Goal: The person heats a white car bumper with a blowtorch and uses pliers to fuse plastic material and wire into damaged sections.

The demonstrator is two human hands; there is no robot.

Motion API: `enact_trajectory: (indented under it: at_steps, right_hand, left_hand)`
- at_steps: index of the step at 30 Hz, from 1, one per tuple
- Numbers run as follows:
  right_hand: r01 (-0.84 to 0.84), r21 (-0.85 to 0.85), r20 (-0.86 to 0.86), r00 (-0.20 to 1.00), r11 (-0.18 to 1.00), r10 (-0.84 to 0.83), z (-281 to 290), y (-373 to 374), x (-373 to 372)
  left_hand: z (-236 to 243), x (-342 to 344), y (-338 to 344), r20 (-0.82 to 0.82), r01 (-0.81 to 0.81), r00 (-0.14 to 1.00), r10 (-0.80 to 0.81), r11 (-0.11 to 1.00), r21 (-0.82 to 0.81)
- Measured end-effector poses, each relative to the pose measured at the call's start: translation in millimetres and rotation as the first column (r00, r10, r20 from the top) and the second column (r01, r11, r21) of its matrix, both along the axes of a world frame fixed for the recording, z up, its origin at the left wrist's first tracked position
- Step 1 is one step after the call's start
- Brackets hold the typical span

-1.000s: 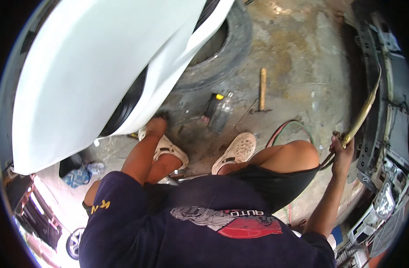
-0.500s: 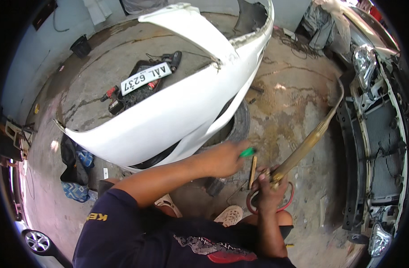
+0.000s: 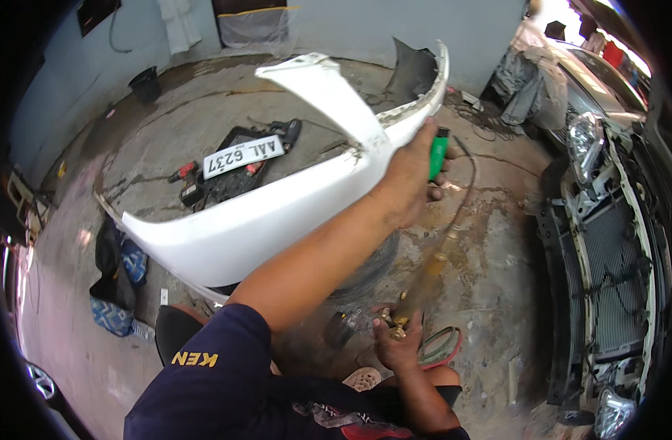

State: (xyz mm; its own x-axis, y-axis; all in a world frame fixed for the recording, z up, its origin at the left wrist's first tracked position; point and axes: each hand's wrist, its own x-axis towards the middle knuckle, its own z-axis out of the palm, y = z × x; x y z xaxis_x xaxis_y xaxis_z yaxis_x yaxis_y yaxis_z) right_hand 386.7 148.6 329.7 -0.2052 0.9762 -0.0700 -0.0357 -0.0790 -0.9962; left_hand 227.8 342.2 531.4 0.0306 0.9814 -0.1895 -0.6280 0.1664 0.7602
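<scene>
My left hand (image 3: pixel 411 172) is stretched forward, closed on a green lighter (image 3: pixel 437 154), just left of the upper end of a brass torch (image 3: pixel 430 282); whether lighter and tip touch I cannot tell. My right hand (image 3: pixel 398 341) grips the torch at its valve end, low in front of me; its long thin tube points away from me and the body looks blurred. Behind my left forearm lies a large white bumper (image 3: pixel 270 235). Red and green hoses (image 3: pixel 446 348) loop beside my right hand.
A car front with exposed radiator (image 3: pixel 607 279) and headlamps stands on the right. Inside the bumper's curve lie a plate (image 3: pixel 242 155) and power drills (image 3: pixel 191 192). A fabric bag (image 3: pixel 112 312) is at left, a tire (image 3: pixel 365 260) under the bumper, a bucket (image 3: pixel 145 86) by the wall.
My left hand has come up from near my foot and reached forward with the lighter toward the torch's far end. My right hand moved inward, still gripping the torch. My view has lifted.
</scene>
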Motion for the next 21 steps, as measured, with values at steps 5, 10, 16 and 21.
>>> enact_trajectory:
  at_steps: [5, 10, 16, 21]
  right_hand:
    - [-0.05, 0.012, 0.008, 0.999, 0.999, 0.05, 14.2, 10.4, -9.3]
    - [-0.039, -0.041, -0.122, 0.992, 0.998, 0.033, 19.0, 14.7, -13.5]
    - [-0.022, 0.026, -0.119, 0.993, 0.999, 0.025, 9.4, 20.4, -9.0]
    - [-0.025, -0.013, -0.171, 0.985, 1.0, 0.022, 14.3, 18.8, -10.9]
  left_hand:
    - [11.5, -11.0, 15.1, -0.009, -0.047, 0.999, 0.048, 0.998, 0.048]
    - [15.1, -1.9, 14.0, -0.027, -0.045, 0.999, 0.046, 0.998, 0.045]
    - [10.0, 4.7, 2.3, -0.078, -0.025, 0.996, 0.033, 0.994, 0.106]
    - [11.3, -0.8, 11.1, -0.112, -0.031, 0.992, 0.056, 0.975, 0.219]
